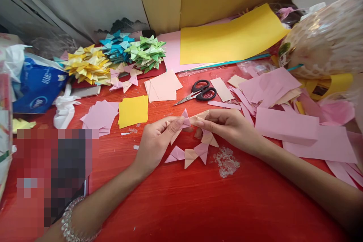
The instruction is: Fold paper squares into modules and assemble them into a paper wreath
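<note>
Both hands pinch a ring of folded paper pieces (191, 155), pink and peach by turns, above the red table. Thumb and fingers of my left hand (159, 136) close on a pink folded piece (185, 115) at the ring's far side. Beside it, my right hand (231, 124) grips a peach folded piece (204, 114) between thumb and fingers. The near part of the ring hangs or rests below the hands; which one I cannot tell. Fingers hide part of the far side. Black-handled scissors (208, 94) lie just beyond my right hand.
Behind stand yellow (87, 64), blue (115, 45) and green (147, 52) folded-paper stacks, near a pink-and-peach ring (126, 76). Square sheets in pink (100, 117), yellow (133, 111) and peach (163, 87) lie left of centre. Pink scraps (286, 124) cover the right side. A blue tissue pack (38, 87) sits left.
</note>
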A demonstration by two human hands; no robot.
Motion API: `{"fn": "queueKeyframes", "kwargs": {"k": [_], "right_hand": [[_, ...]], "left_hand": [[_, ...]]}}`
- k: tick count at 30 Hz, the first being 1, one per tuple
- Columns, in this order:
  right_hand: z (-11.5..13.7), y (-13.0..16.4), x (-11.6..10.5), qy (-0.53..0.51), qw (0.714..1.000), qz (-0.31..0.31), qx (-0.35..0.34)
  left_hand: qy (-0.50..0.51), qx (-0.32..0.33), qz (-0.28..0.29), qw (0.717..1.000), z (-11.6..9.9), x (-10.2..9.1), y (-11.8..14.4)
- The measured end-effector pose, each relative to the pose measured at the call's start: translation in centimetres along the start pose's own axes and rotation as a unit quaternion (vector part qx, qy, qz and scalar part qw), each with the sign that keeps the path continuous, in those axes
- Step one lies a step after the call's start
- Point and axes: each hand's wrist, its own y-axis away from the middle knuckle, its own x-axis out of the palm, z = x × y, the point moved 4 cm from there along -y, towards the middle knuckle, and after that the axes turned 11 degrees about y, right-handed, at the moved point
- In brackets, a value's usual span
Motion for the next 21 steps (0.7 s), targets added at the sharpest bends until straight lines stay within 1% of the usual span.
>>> {"fn": "queueKeyframes", "kwargs": {"k": [10, 15, 19, 21], "right_hand": [[0.17, 0.25, 0.23, 0.006, 1.0, -0.006, 0.014], [0.34, 0.08, 0.14, -0.003, 1.0, 0.011, 0.006], [0.11, -0.17, -0.45, 0.046, 0.998, -0.036, -0.004], [-0.18, -0.21, -0.51, 0.05, 0.998, -0.044, 0.001]], "left_hand": [[-0.024, 0.007, 0.013, 1.0, -0.18, 0.19, -0.01], [-0.005, 0.0, 0.007, 1.0, -0.18, 0.21, -0.07], [0.012, -0.006, -0.006, 1.0, -0.18, 0.08, -0.07], [0.004, -0.008, -0.008, 1.0, -0.18, 0.04, -0.06]]}}
